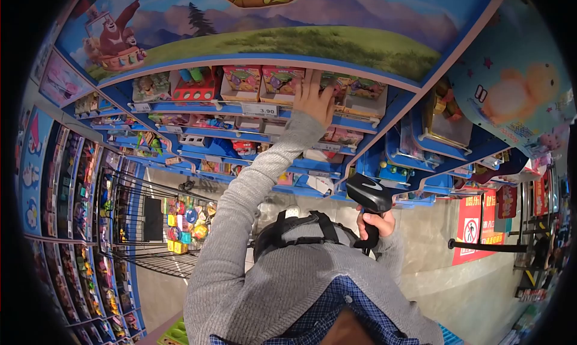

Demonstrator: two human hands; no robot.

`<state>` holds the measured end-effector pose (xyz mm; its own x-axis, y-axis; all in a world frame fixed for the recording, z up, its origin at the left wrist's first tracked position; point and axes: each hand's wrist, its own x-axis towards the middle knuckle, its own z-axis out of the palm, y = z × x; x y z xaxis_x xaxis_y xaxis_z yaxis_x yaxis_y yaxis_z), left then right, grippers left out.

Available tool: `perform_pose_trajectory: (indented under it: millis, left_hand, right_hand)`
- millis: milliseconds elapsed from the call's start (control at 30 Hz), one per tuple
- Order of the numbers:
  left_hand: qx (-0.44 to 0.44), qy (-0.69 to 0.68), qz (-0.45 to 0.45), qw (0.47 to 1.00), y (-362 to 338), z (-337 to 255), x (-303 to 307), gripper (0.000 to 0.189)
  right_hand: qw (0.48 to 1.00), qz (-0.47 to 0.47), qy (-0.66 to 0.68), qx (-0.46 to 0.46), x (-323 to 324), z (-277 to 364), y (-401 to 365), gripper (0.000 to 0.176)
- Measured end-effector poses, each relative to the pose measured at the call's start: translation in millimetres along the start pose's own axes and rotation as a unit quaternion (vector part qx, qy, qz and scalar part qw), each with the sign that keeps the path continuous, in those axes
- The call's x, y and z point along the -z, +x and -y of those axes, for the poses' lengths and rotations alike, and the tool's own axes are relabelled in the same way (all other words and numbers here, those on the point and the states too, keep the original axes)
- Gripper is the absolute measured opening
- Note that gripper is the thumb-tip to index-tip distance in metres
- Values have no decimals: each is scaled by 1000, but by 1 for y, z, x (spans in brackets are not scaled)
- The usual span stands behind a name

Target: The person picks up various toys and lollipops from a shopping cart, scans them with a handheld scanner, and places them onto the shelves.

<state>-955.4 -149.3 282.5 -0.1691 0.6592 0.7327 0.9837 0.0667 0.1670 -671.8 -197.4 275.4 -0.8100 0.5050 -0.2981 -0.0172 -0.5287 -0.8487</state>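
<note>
My left hand (314, 101) reaches up to the top shelf row, its fingers stretched out and slightly apart over the small boxes. Beside it on the left stand colourful pink and green boxes (282, 80) in an open display carton, and more boxes (365, 88) stand to its right. Below and left of the hand, a price label (259, 109) reading 3.90 sits on the shelf edge. My right hand (377, 223), lower and near my body, is wrapped round the handle of a black handheld scanner (369, 193).
At the left stands a wire shopping cart (144, 225) holding colourful items (189, 220). Blue shelves (78, 225) line the far left. Hanging trays (445, 131) jut out at the right, above a red floor sign (472, 231). A black bar (487, 246) extends at the right.
</note>
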Motion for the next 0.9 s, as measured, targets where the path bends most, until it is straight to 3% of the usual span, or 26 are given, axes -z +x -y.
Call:
perform_pose_trajectory:
  millis: [167,300,433,500,633,767,900]
  left_hand:
    - [1,-9,0,1000,-3,-5,12,46]
    - [3,-28,-52,998,-19,-9,18,43]
    - [86,-176,-10,981,-75,-29,40,20]
    - [166,-220,19,961,-116,-29,47,14]
    - [437,-259,28,861,-205,-22,56,13]
    - [552,-184,-13,813,-263,-12,84,12]
    - [598,-183,-72,777,-296,-8,101,11]
  right_hand:
    - [1000,2,26,-10,2,2,0,25]
    - [1000,9,19,-12,3,1,3,25]
    - [1000,23,-18,-11,6,0,4,31]
    - [999,30,-19,-13,6,0,3,32]
    - [999,35,-8,-38,8,-4,2,29]
    - [994,58,-12,-87,7,-11,9,31]
    - [987,92,3,-132,-8,-14,20,26]
